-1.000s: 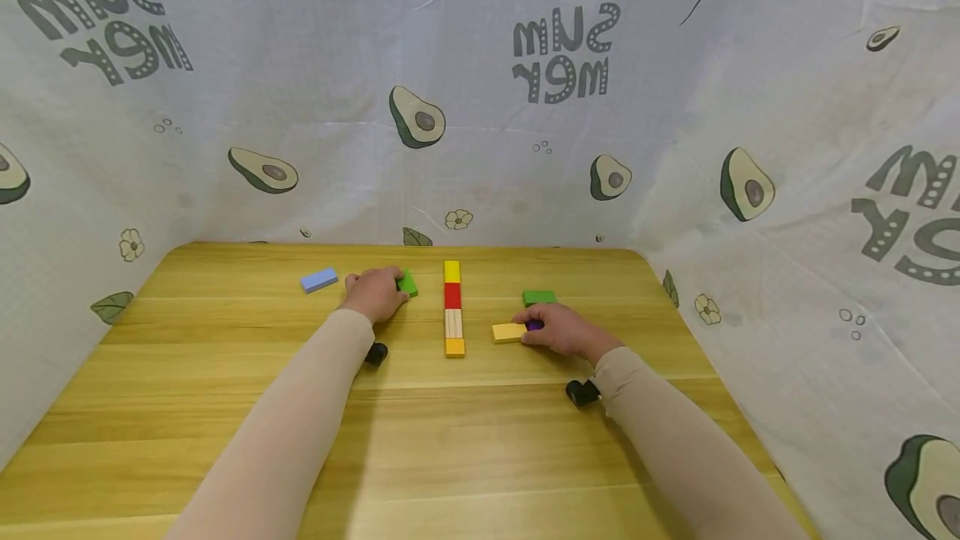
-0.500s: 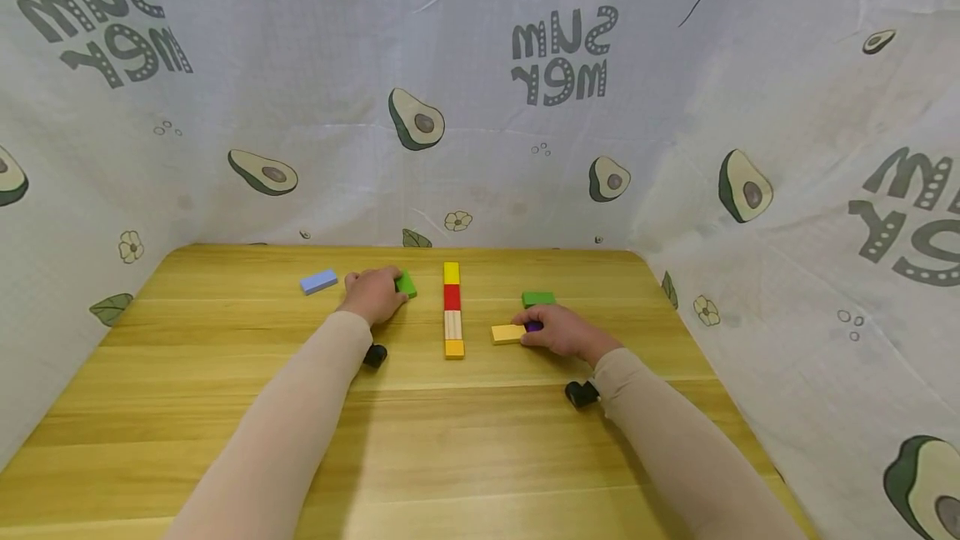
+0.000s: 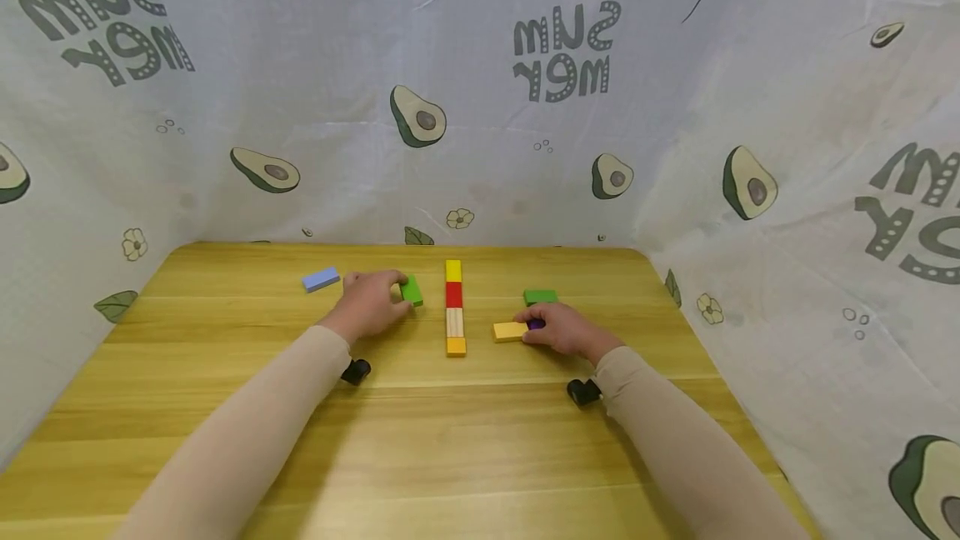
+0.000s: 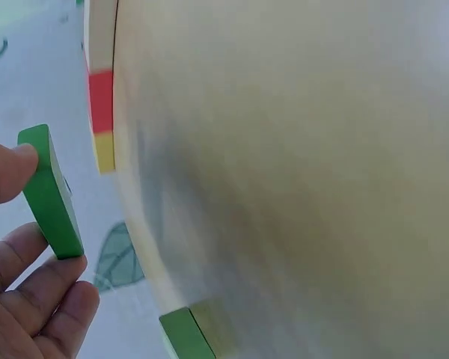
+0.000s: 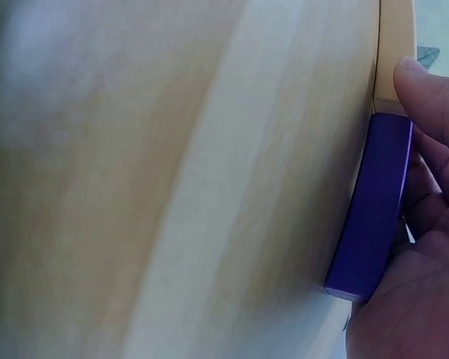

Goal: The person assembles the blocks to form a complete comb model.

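My left hand [image 3: 370, 302] pinches a green block [image 3: 412, 291] between thumb and fingers. In the left wrist view this green block [image 4: 51, 196] is raised off the table, and a second green block [image 4: 185, 333] lies on the wood below. The right hand [image 3: 564, 330] has thumb and fingers on either side of the right end of a pale orange block [image 3: 509, 332]. A purple block [image 5: 370, 206] lies end to end with that pale orange block [image 5: 394, 56], partly under the palm. Between the hands runs a column of yellow, red [image 3: 453, 295], plain wood and orange blocks.
A light blue block [image 3: 321, 279] lies left of the left hand. Another green block [image 3: 541, 297] sits just behind the right hand. The wooden table [image 3: 465, 448] ends at a printed cloth [image 3: 337, 107] at the back and sides.
The left hand has picked up the green block and shifted it slightly right and nearer; its wrist swung left. The right hand and the column have stayed in place.
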### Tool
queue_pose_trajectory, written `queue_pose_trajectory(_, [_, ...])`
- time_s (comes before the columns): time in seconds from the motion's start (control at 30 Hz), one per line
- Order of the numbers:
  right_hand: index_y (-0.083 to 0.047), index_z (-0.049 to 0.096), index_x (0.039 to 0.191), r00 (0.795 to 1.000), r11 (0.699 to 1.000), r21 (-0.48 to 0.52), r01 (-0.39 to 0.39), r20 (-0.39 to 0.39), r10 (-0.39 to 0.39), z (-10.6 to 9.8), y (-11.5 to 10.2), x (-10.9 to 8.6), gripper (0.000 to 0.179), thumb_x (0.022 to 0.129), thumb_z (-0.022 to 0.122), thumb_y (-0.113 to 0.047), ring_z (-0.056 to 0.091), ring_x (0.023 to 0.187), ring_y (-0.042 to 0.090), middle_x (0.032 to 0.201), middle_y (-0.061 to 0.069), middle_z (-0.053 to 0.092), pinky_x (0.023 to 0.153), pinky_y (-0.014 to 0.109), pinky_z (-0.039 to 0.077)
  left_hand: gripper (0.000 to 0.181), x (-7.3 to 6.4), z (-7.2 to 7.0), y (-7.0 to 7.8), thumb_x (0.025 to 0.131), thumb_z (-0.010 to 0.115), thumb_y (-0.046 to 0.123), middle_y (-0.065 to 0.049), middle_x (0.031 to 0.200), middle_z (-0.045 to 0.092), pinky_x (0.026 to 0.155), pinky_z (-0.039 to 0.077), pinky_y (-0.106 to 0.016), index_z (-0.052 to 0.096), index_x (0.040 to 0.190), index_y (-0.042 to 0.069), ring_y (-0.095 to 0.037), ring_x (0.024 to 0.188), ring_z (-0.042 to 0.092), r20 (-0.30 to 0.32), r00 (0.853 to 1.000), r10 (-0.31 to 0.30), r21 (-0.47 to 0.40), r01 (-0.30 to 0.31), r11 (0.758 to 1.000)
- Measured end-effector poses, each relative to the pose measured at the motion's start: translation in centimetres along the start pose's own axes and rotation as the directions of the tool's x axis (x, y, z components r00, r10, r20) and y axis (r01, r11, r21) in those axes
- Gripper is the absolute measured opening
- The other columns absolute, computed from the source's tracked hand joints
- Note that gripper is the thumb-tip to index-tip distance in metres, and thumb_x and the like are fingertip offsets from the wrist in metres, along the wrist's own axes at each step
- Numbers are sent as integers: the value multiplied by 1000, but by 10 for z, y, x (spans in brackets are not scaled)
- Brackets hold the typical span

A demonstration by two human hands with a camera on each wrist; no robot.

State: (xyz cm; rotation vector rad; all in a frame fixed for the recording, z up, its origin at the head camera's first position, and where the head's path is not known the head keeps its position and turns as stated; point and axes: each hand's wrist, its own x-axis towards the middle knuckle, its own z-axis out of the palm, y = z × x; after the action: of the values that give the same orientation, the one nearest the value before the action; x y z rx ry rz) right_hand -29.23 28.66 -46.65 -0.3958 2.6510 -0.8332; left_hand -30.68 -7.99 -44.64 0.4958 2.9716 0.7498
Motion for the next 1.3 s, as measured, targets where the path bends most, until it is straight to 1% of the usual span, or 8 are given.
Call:
queue_pose_trajectory(0.2, [-12, 70, 136, 1000, 1000, -3, -11, 5, 11, -1, -1, 0, 37, 101, 73, -22, 59, 105, 21, 126, 9, 68, 99, 43, 52, 50, -27, 2, 8, 100, 74, 33, -8, 144, 67, 120, 20, -60, 62, 140, 7, -30, 132, 63, 50, 996, 75, -20, -75, 997])
queue_pose_trajectory(0.43, [-10, 70, 136, 1000, 1000, -10, 1, 6, -1, -1, -3, -1, 36, 101, 72, -22, 58, 106, 22, 130, 10, 68, 101, 44, 52, 46, -52, 11, 19, 96, 79, 33, -4, 135, 72, 119, 29, -60, 67, 134, 9, -25, 123, 69, 82, 981, 174, 2, -175, 985])
queue_pose_trajectory(0.67, [-9, 70, 136, 1000, 1000, -12, 5, 7, -5, -1, -5, -1, 37, 101, 72, -22, 58, 107, 22, 131, 12, 68, 100, 44, 52, 40, -70, 24, 32, 93, 82, 31, -1, 127, 76, 118, 33, -56, 71, 125, 10, -19, 117, 71, 100, 970, 222, -38, -219, 975])
queue_pose_trajectory(0.73, [-9, 70, 136, 1000, 1000, -11, 7, 5, -7, 0, -5, 0, 37, 101, 72, -21, 58, 107, 22, 131, 12, 68, 100, 43, 51, 40, -74, 27, 35, 93, 82, 32, -1, 126, 76, 117, 33, -54, 72, 125, 10, -16, 114, 70, 116, 966, 231, -41, -228, 973])
queue_pose_trajectory(0.87, [-9, 70, 136, 1000, 1000, -9, 11, 6, -11, 0, -4, 1, 37, 101, 72, -21, 59, 107, 22, 131, 12, 68, 100, 44, 51, 42, -79, 35, 40, 92, 82, 32, -1, 123, 76, 114, 35, -55, 72, 126, 9, -14, 107, 69, 144, 953, 268, -22, -267, 963])
queue_pose_trajectory(0.97, [-9, 70, 136, 1000, 1000, -11, 10, 7, -10, 0, -3, 2, 38, 101, 73, -22, 59, 108, 22, 132, 12, 68, 101, 45, 51, 42, -81, 38, 43, 92, 82, 31, -1, 123, 76, 113, 35, -57, 72, 126, 9, -14, 108, 69, 167, 943, 287, -12, -289, 957])
queue_pose_trajectory(1.17, [-9, 70, 136, 1000, 1000, -7, 10, 4, -10, -1, -2, 3, 37, 100, 73, -22, 58, 105, 22, 128, 11, 68, 98, 42, 51, 42, -83, 38, 47, 92, 82, 30, -2, 127, 75, 115, 34, -57, 72, 127, 8, -17, 115, 70, 202, 940, 276, -14, -279, 960])
queue_pose_trajectory(1.3, [-9, 70, 136, 1000, 1000, -8, 9, 3, -9, 0, -2, 3, 37, 100, 73, -21, 58, 104, 22, 125, 10, 68, 96, 41, 51, 42, -83, 39, 49, 92, 83, 33, 1, 127, 76, 112, 35, -54, 73, 127, 12, -15, 114, 70, 211, 941, 263, 24, -274, 961])
